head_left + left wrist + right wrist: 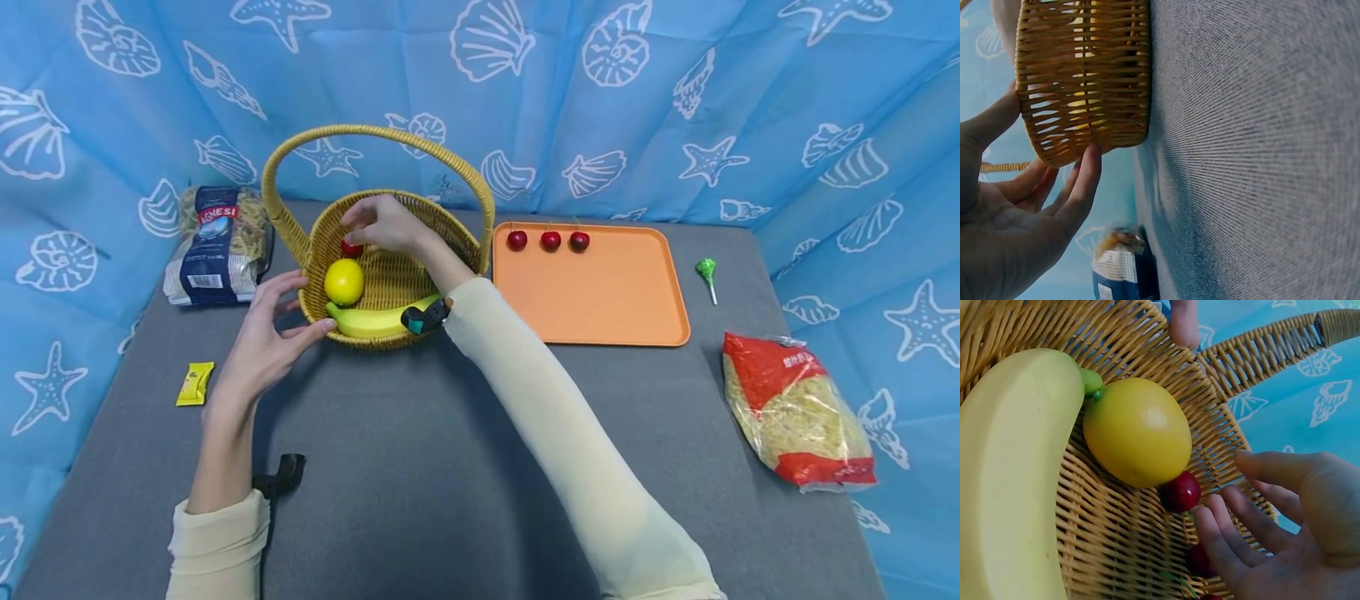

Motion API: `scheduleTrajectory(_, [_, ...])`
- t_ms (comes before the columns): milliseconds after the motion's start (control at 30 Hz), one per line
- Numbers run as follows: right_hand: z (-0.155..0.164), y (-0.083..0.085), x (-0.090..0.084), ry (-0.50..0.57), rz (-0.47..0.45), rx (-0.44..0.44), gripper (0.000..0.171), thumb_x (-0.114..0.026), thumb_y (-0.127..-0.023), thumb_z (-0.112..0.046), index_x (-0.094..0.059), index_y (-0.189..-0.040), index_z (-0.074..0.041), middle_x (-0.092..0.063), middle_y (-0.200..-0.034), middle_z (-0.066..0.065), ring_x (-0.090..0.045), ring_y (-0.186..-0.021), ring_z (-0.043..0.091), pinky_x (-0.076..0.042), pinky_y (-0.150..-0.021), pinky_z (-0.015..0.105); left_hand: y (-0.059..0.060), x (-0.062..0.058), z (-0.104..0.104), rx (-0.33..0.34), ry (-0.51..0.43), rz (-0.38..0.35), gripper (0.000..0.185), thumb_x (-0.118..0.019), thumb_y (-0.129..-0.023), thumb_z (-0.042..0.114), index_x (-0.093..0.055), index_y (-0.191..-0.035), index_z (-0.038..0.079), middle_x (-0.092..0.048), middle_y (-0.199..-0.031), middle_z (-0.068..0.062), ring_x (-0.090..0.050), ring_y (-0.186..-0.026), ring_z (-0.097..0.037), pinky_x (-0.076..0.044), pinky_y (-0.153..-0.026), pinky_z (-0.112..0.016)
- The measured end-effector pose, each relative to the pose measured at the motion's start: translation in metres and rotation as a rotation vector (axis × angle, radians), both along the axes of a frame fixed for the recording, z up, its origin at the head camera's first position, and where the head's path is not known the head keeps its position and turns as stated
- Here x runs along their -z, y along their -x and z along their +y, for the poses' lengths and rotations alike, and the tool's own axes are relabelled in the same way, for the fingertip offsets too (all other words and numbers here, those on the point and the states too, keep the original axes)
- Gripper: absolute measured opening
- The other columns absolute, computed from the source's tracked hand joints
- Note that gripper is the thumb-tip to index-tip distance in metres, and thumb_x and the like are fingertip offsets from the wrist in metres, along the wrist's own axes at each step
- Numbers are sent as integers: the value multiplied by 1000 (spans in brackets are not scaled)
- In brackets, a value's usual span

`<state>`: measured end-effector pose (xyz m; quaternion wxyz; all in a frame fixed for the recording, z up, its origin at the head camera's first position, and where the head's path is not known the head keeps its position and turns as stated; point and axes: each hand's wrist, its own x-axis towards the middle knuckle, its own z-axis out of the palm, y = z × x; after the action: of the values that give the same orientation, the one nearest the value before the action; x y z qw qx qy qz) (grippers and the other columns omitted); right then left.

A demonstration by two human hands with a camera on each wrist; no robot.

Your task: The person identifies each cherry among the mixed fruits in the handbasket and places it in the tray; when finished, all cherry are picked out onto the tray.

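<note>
two hands [262,333] at basket [390,275]

Your left hand [258,346] rests open-fingered against the near left rim of the basket [390,333], frame centre-left. Your right hand [382,221] reaches inside it, fingertips at a cherry [351,247] just above the lemon [344,281]. A banana [375,321] lies along the near wall. Right of the basket, the tray [600,292] bears three cherries [550,240] along its far edge. Lollipop [706,271] further right; red bag [795,412] at lower right. Pasta bag [217,246] at left, yellow sachet [195,383] below it.
</note>
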<state>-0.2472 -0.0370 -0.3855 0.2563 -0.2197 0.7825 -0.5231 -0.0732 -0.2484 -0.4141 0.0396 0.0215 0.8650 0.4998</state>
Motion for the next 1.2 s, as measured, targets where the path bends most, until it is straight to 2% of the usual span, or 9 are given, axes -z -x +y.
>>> scheduleTrajectory(200, [-10, 0, 7, -80, -34, -4, 37, -62, -110, -11, -62, -145, 1, -65, -142, 20, -67, -115, 30, -63, -103, 45, 1, 3, -1, 7, 3, 20, 74, -77, -102, 16, -38, -164, 5, -25, -175, -18, -44, -148, -50, -54, -111, -68])
scheduleTrajectory(367, [-14, -1, 14, -127, -118, 6, 42, -59, -112, -12, -58, -153, -6, -61, -152, 14, -68, -111, 23, -63, -105, 37, 2, 2, -1, 9, 11, 25, 73, -78, -102, 14, -39, -163, 5, -25, -175, -18, -44, -148, -49, -62, -104, -22])
scheduleTrajectory(433, [-13, -2, 15, -123, -156, 4, 44, -57, -112, -9, -57, -155, -7, -59, -156, 14, -66, -111, 22, -63, -106, 37, 2, 2, -1, 11, 10, 23, 73, -78, -102, 14, -39, -163, 5, -26, -175, -18, -44, -148, -49, -60, -100, -15])
scheduleTrajectory(633, [-13, -4, 17, -111, -197, 0, 48, -53, -110, -1, -56, -158, -6, -56, -162, 11, -62, -124, 22, -61, -107, 34, 1, 1, 0, 6, 9, 19, 73, -77, -102, 14, -39, -164, 4, -25, -175, -18, -43, -149, -48, -57, -112, -59])
scheduleTrajectory(700, [-14, -5, 18, -113, -174, 2, 47, -54, -109, 1, -56, -156, -4, -56, -162, 13, -61, -134, 23, -60, -109, 32, 1, 1, 1, 4, 6, 19, 73, -77, -102, 13, -39, -164, 4, -25, -175, -18, -43, -149, -48, -53, -112, -66])
scheduleTrajectory(833, [-13, -5, 20, -121, -85, 64, 43, -63, -107, 0, -63, -149, -4, -63, -152, 14, -60, -136, 24, -59, -103, 26, 0, 1, 2, 7, 2, 14, 74, -78, -102, 14, -39, -164, 5, -25, -175, -18, -43, -150, -48, -56, -113, -60])
scheduleTrajectory(1033, [-1, -10, 11, -22, 32, 123, 37, -72, -103, -6, -68, -140, -2, -68, -140, 15, -66, -121, 25, -62, -93, 28, 0, 0, 1, 4, 0, 3, 75, -78, -102, 19, -38, -164, 6, -25, -175, -18, -42, -149, -49, -61, -98, -15])
scheduleTrajectory(1100, [5, -13, 7, 16, 62, 105, 37, -73, -103, -7, -68, -140, -2, -69, -140, 16, -67, -121, 27, -62, -92, 28, -1, -1, 1, 2, 4, 2, 75, -78, -102, 19, -38, -164, 6, -25, -175, -18, -42, -150, -49, -62, -100, -17])
scheduleTrajectory(1200, [16, -18, 1, 43, 115, 70, 38, -74, -103, -8, -69, -140, -1, -70, -139, 15, -67, -122, 29, -61, -89, 25, 0, -1, 1, 2, 12, 4, 75, -78, -102, 19, -38, -164, 6, -25, -175, -17, -43, -150, -48, -61, -111, -44])
